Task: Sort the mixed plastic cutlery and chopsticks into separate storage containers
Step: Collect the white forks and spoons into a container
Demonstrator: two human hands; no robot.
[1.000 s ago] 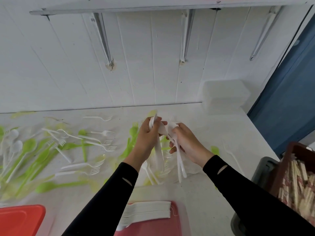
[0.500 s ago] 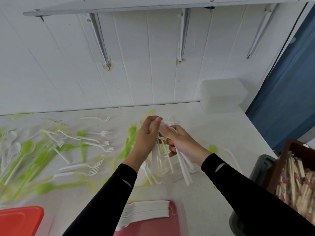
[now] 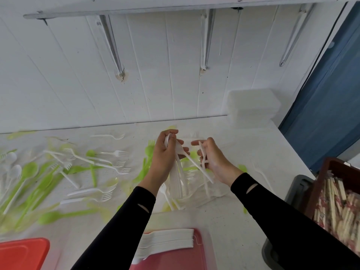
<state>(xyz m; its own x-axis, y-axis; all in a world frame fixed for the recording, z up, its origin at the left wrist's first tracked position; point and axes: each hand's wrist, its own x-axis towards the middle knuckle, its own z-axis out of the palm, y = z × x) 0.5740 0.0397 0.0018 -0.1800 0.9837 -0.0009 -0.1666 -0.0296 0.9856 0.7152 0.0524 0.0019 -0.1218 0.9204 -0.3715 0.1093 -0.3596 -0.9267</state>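
Two cutlery bundles (image 3: 178, 178), left hand (image 3: 165, 154), right hand (image 3: 213, 157), table edge (image 3: 290, 152) rightward

Tabletop: a white, speckled tabletop (image 3: 229, 221) meets a panelled wall at its far edge.
Left half: green spoons (image 3: 64, 216) and white forks (image 3: 109, 166) lie strewn and overlapping, blurred toward the left edge.
Centre: a heap of white cutlery (image 3: 187, 199) rests on clear wrapping.
Near edge: a red container (image 3: 175, 260) carries stacked forks (image 3: 167, 242).
Near left corner: a red lid (image 3: 21, 254).
Far right corner: stacked translucent boxes (image 3: 253, 108) stand against the wall.
Right edge: a lone fork (image 3: 262, 175) lies apart.
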